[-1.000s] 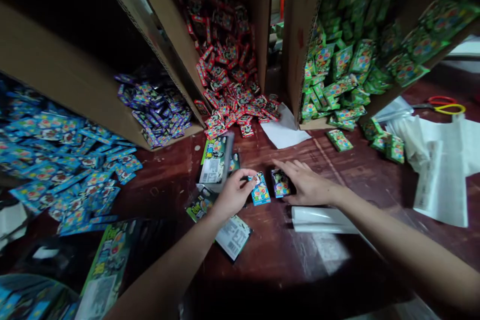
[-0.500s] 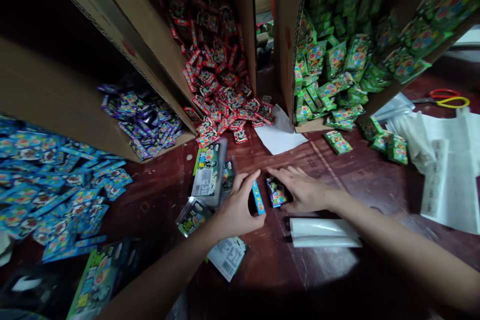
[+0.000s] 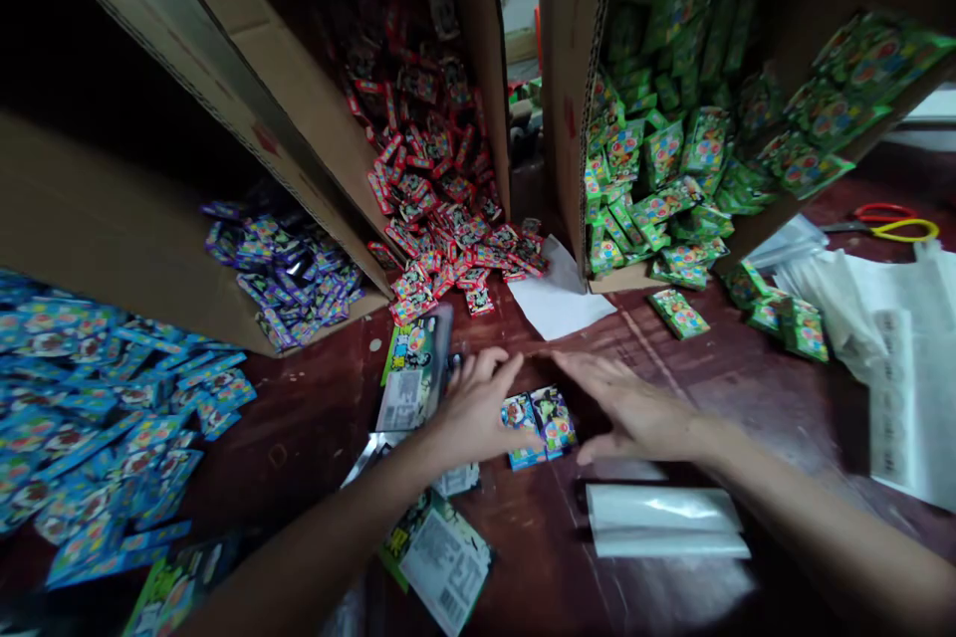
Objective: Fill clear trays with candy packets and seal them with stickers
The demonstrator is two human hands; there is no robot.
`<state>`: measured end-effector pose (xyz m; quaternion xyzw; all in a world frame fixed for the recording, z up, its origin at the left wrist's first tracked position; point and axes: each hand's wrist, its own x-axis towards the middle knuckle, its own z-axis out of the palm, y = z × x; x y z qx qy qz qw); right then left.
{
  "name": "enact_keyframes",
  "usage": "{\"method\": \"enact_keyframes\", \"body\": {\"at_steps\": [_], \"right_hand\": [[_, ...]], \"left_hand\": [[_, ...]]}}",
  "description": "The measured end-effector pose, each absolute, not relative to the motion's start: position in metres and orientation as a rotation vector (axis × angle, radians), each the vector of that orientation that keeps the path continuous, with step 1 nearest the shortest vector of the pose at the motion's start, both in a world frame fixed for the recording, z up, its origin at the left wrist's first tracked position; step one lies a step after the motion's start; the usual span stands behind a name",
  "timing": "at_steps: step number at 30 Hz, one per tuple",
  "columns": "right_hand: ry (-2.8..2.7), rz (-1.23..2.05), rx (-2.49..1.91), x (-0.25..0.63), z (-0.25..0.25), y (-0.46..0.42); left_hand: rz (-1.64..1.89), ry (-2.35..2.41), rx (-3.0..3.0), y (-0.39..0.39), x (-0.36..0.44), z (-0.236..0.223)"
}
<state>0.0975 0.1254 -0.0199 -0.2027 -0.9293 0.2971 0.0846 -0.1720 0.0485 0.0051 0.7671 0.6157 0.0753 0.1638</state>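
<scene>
Side by side on the dark red table lie a small blue box (image 3: pixel 520 416) and a small purple box (image 3: pixel 554 420), their edges touching. My left hand (image 3: pixel 478 410) is at the blue box's left side, thumb at its lower part and the fingers apart. On the other side, my right hand (image 3: pixel 631 408) stands with thumb and fingers spread, just off the purple box. Under and beside my left wrist are printed black-and-green packages (image 3: pixel 444 557) with barcode labels. Another such package (image 3: pixel 414 368) lies farther back, partly covered by clear plastic.
Cartons hold piles of purple boxes (image 3: pixel 288 269), red boxes (image 3: pixel 455 219) and green packs (image 3: pixel 672 169). Loose blue boxes (image 3: pixel 112 398) are heaped at left. White paper (image 3: pixel 560 294), a folded clear plastic sheet (image 3: pixel 664 520) and scissors (image 3: pixel 892 222) also lie on the table.
The blue box has moved right from my left hand's grip to lie flat against the purple box. My right hand has opened away from the purple box.
</scene>
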Motion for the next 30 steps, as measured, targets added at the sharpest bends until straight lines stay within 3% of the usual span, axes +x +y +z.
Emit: {"method": "enact_keyframes", "body": {"at_steps": [3,7,14,20,26,30], "right_hand": [[-2.552,0.662,-0.849,0.132,-0.008,0.157],[-2.357,0.275,-1.5,0.182,-0.007,0.2],[-2.34,0.271,-1.861,0.203,-0.03,0.192],[-2.496,0.223,-1.586,0.203,-0.023,0.191],[-2.524,0.568,-1.268,0.197,-0.014,0.187],[-2.354,0.932,-1.0,0.209,-0.025,0.161]], "left_hand": [[0.103,2.006,2.354,0.1,-0.203,0.01],[-0.068,2.161,2.388,0.155,-0.221,0.0],[-0.214,2.183,2.469,0.145,-0.186,-0.009],[-0.426,1.763,2.714,0.176,-0.206,0.01],[-0.286,1.45,2.697,0.203,-0.247,0.019],[-0.22,1.431,2.859,0.193,-0.233,0.044]]}}
